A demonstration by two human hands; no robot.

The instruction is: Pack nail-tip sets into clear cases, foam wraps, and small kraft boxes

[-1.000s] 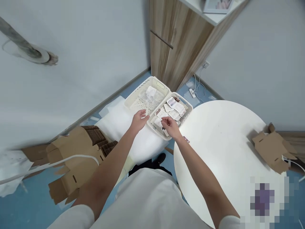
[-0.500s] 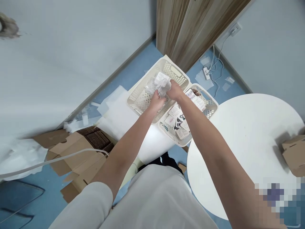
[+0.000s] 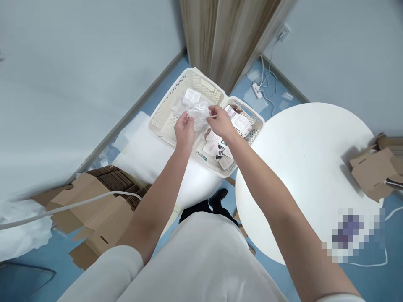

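My left hand (image 3: 184, 131) and my right hand (image 3: 219, 121) each pinch an edge of a crumpled clear plastic bag (image 3: 198, 112), holding it between them just above two cream perforated baskets. The left basket (image 3: 163, 115) holds more clear bags with a white label. The right basket (image 3: 253, 128) holds several small printed cards (image 3: 220, 144). Both baskets sit on a white padded surface (image 3: 157, 161).
A round white table (image 3: 302, 167) stands to the right with folded brown cartons (image 3: 374, 167) at its far edge. Flattened cardboard boxes (image 3: 100, 209) lie on the blue floor at left. A wooden cabinet (image 3: 226, 37) and a power strip (image 3: 255, 89) are behind the baskets.
Both hands went from the card basket into the left basket, took hold of a clear plastic bag, and have lifted it back toward me. The view has shifted.
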